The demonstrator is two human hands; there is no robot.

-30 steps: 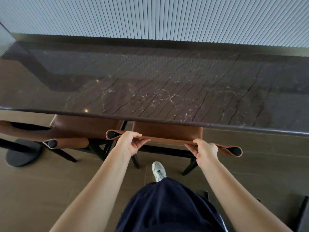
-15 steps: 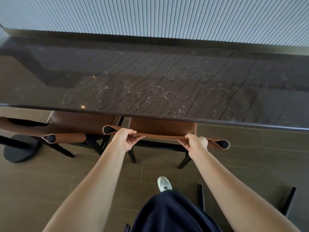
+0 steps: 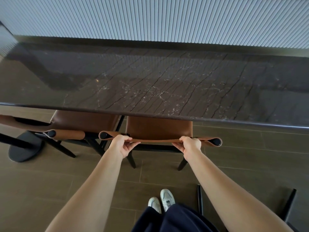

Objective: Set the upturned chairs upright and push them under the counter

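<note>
**Both Hands Clamped on the Chair Backrest at the Counter**

1. Left hand. The left hand [image 3: 122, 145] gripped the backrest [image 3: 155, 140] of the chair [image 3: 158, 127] near the backrest's left end. The fingers were curled round the thin brown leather edge. The arm was extended forward.

2. Right hand. The right hand [image 3: 189, 145] gripped the same backrest near its right end, also with the fingers curled round the leather. The two hands were well apart, with a bare span of the leather edge between them.

3. Chair position. The chair stood upright, and its two rear legs [image 3: 132, 160] met the tiled floor [image 3: 66, 173]. The front of the brown seat was hidden beneath the near edge of the counter [image 3: 150, 84], and the rear of the seat and the backrest lay outside that edge.

4. Adjacent items. A second chair [image 3: 83, 120] of the same make stood upright just beside the first, on its left, with its seat partly under the counter as well. A round black base [image 3: 25, 148] rested on the floor further left.

5. Other items. Two black rods [image 3: 199, 201] rose at the lower right; what they belonged to could not be told. Two white shoes [image 3: 160, 200] stood side by side on the floor behind the chair. A fluted pale wall [image 3: 150, 19] ran along the counter's far side.
</note>
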